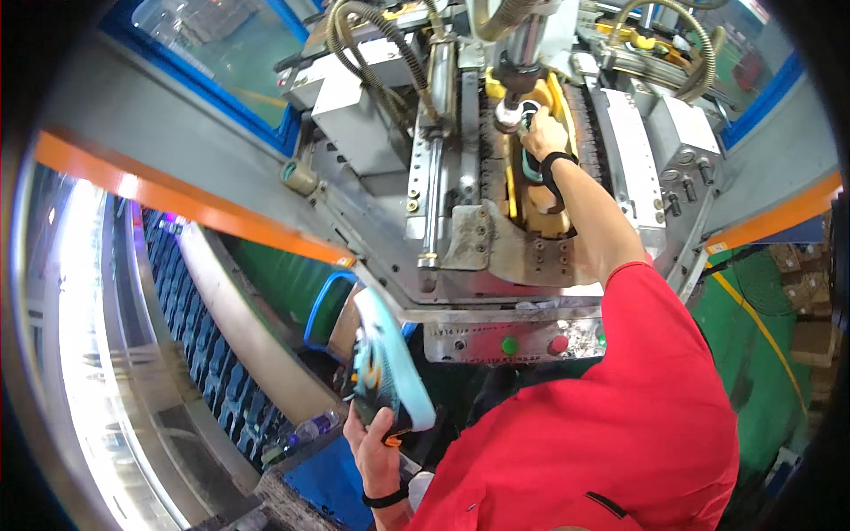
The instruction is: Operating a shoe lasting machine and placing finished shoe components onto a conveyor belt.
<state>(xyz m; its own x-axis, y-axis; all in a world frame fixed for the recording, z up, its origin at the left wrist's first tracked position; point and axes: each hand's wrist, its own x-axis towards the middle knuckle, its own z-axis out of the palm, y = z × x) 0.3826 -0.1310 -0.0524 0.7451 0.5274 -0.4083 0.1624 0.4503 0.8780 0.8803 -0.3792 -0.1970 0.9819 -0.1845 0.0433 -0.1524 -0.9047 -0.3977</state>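
My left grip (376, 450) grasps a shoe (393, 367); my right grip (544, 137), closure unclear, could get pinched if the ram (524, 44) beside it descended.

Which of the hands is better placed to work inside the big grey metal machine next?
Probably the right hand: it reaches inside the big grey metal machine. The left hand is outside, holding a dark shoe with a light-blue sole.
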